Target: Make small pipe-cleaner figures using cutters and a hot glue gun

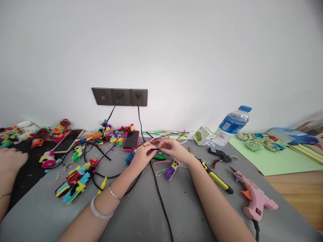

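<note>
My left hand [144, 153] and my right hand [174, 150] meet above the middle of the grey table, fingertips pinched close together. What they pinch is small and dark, mostly hidden by the fingers; I cannot make out its kind. Green pipe cleaners [159, 156] lie just below the fingertips. Beside my left hand is some blue fuzzy pipe cleaner [129, 158]. A small purple and yellow pipe-cleaner doll [172, 169] lies near my right wrist, with a pink pipe-cleaner piece [162, 161] to its left.
Right of my arm lie yellow-black pliers [219, 180], a pink glue gun [257, 196] and keys [223, 155]. A water bottle [233, 126] leans by a small box [202, 135]. Black cables [157, 191] cross the table. Leftward are phones [68, 141], pipe-cleaner figures [75, 183] and another person's hand [11, 161].
</note>
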Motion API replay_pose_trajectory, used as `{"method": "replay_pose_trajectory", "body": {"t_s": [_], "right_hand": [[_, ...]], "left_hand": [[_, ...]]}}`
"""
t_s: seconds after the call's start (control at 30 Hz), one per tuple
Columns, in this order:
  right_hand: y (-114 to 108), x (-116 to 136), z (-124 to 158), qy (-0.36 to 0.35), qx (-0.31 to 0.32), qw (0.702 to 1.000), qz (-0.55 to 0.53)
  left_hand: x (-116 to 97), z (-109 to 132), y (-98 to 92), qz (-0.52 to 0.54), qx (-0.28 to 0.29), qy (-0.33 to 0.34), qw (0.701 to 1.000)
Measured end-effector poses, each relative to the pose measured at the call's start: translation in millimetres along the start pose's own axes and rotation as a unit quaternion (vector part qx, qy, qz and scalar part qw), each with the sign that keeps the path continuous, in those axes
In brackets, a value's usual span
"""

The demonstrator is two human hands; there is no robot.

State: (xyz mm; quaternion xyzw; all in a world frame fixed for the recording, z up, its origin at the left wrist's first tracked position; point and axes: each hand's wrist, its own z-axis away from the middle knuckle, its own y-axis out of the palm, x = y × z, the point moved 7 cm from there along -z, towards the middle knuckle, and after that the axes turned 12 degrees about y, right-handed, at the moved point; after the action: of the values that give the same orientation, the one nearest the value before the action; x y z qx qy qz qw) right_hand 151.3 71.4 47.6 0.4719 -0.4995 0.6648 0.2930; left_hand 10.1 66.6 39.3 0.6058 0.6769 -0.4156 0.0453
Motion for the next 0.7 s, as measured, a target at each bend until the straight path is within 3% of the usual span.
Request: {"method": "replay_pose_trajectory", "body": {"t_s": [0.27, 0.47, 0.57, 0.7], "right_hand": [[-10.3, -4.7, 2.2, -0.030, -0.064, 0.997, 0.017], [-7.4, 5.7, 5.0, -0.066, -0.085, 0.994, -0.021], [-11.0, 7.8, 6.4, -0.082, -0.093, 0.991, -0.055], [-8.1, 8.7, 7.0, -0.079, -0.052, 0.993, -0.075]], "left_hand": [[-3.5, -1.4, -13.0, 0.010, -0.068, -0.026, 0.997], [-4.8, -0.4, -12.3, 0.025, -0.071, -0.029, 0.997], [-0.3, 1.2, -3.2, 0.106, -0.048, -0.060, 0.991], [8.9, 5.2, 12.4, 0.246, -0.019, -0.143, 0.959]]}}
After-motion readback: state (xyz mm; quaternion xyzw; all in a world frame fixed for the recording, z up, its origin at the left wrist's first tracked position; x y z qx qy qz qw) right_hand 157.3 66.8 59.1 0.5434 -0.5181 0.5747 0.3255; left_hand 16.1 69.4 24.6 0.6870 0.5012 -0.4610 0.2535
